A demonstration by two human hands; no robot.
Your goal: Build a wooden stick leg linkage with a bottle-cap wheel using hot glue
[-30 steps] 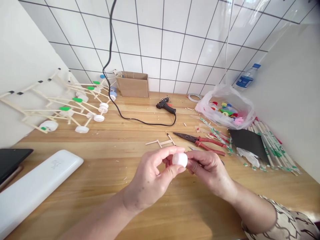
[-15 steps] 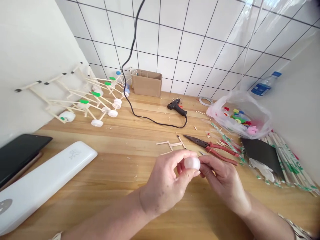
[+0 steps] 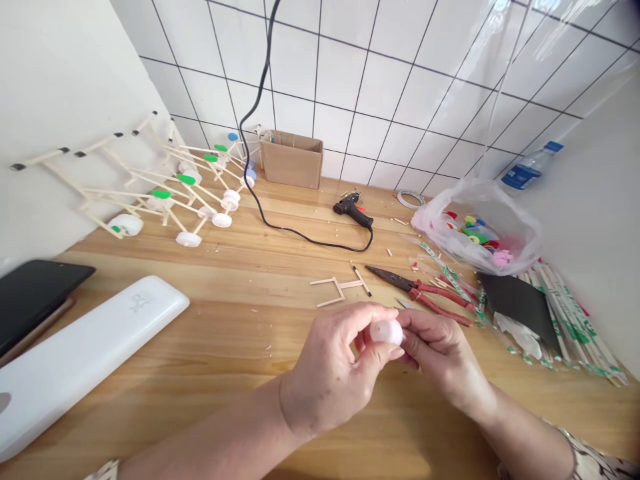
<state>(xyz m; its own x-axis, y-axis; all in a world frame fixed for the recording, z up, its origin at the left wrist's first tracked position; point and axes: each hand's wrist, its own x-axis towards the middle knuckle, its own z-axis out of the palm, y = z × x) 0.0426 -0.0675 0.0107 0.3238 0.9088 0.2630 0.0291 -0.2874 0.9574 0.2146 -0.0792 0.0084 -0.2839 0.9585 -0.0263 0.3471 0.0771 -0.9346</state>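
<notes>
My left hand [image 3: 330, 373] and my right hand [image 3: 443, 357] meet over the wooden table [image 3: 210, 373], both pinching a small white bottle cap [image 3: 386, 331] between thumb and fingers. Whatever my right fingers hold behind the cap is hidden. Just beyond the hands lie a small glued frame of wooden sticks [image 3: 336, 289] and red-handled pliers [image 3: 425, 293].
A stick-and-cap model [image 3: 170, 193] leans at the back left. A black glue gun [image 3: 353, 211] with its cord, a cardboard box [image 3: 291, 159], a bag of coloured caps [image 3: 477, 230], wrapped chopsticks [image 3: 570, 313], black card [image 3: 517, 300], a white case [image 3: 80, 353] and a phone [image 3: 35, 293] surround the hands.
The view swung left and settled; both hands stay together on the white cap, with my fingers shifting slightly around it.
</notes>
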